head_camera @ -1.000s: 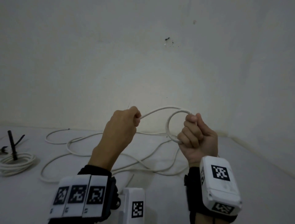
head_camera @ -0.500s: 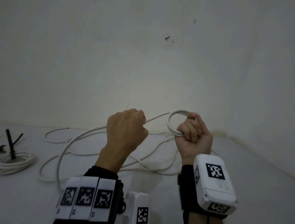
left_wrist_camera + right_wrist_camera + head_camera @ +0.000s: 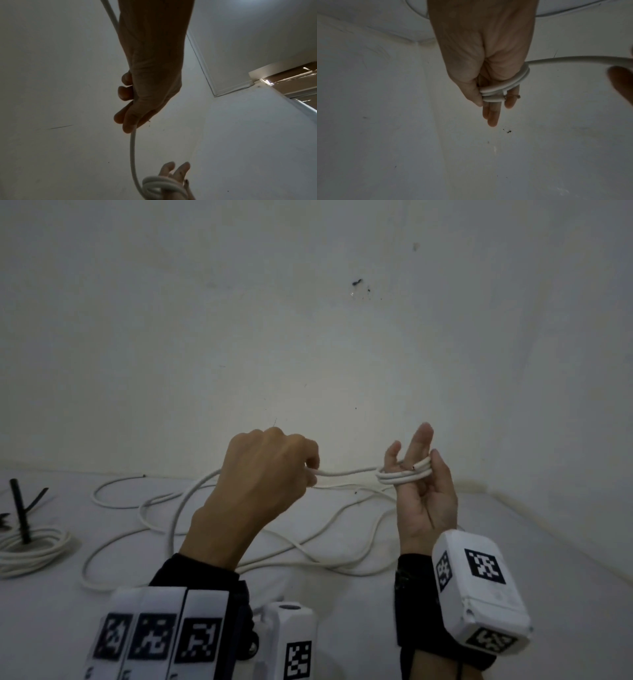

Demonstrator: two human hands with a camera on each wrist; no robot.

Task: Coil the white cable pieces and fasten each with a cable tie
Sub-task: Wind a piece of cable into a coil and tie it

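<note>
A long white cable (image 3: 308, 549) lies in loose curves on the white floor. One end of it is wound in a few turns, as a small coil (image 3: 404, 475), round the upright straight fingers of my right hand (image 3: 421, 470). The thumb presses the coil (image 3: 501, 88) against those fingers. From the coil a short taut stretch runs left to my left hand (image 3: 308, 474), which grips the cable (image 3: 133, 155) in a fist. Beyond the fist the cable drops to the floor.
A finished white coil (image 3: 30, 549) lies at the far left with a black cable tie (image 3: 20, 515) standing up from it. A white wall rises just behind the cable. A side wall meets the floor at right.
My right hand has opened from a fist round one loop to straight fingers with the cable wound round them. My left hand has moved right and turned, and the stretch between the hands is shorter.
</note>
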